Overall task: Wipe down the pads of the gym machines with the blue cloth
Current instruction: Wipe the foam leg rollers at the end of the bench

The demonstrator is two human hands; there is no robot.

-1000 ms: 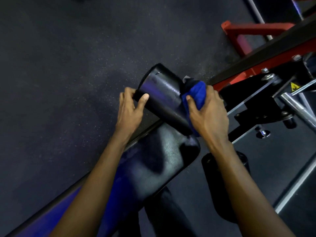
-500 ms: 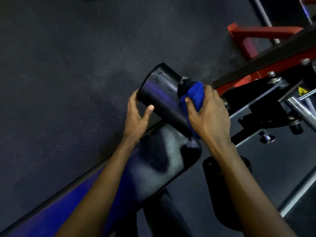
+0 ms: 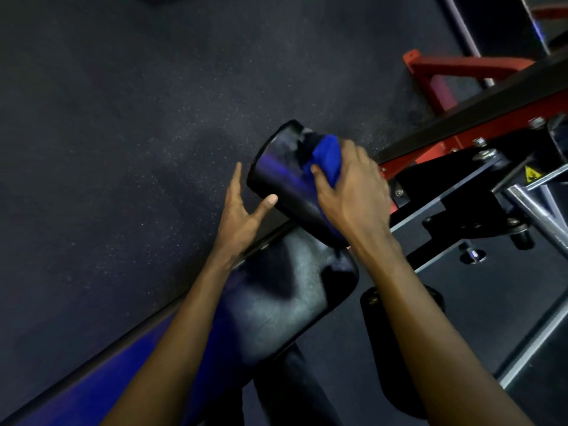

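Right hand, just right of frame centre, bunches the blue cloth under curled fingers and presses it onto the black roller pad. At the roller's free end the left hand is spread wide, its thumb tip touching the pad. The cloth looks soft and limp, best held bunched in the palm. The glossy vinyl is probably slick and the roller may turn, so bracing its end seems wise.

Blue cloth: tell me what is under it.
Under the bunched blue cloth lies the black cylindrical roller pad; the right hand grips the cloth from above. The pad surface beneath cloth and hand is hidden.
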